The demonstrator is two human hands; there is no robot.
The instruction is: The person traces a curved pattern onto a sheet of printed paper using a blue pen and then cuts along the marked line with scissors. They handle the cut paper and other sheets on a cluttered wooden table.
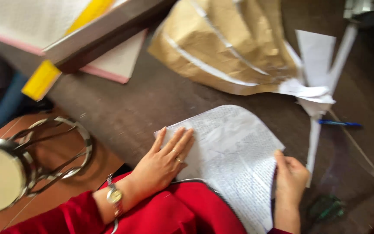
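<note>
A sheet of printed newspaper (pixel 234 151) lies on the dark brown table (pixel 126 108), cut with a rounded top edge. My left hand (pixel 163 162) rests flat on the sheet's left side, fingers spread, with a ring on one finger and a watch at the wrist. My right hand (pixel 290 177) pinches the sheet's right edge between thumb and fingers. The lower part of the sheet runs down over my red garment (pixel 174 212).
A crumpled tan paper shape (pixel 230 47) with white strips lies beyond, white paper scraps (pixel 314 82) at its right. A blue pen (pixel 338 124) lies to the right. An open book (pixel 31 19), a yellow ruler (pixel 44 78) and a metal stool (pixel 18 164) are at the left.
</note>
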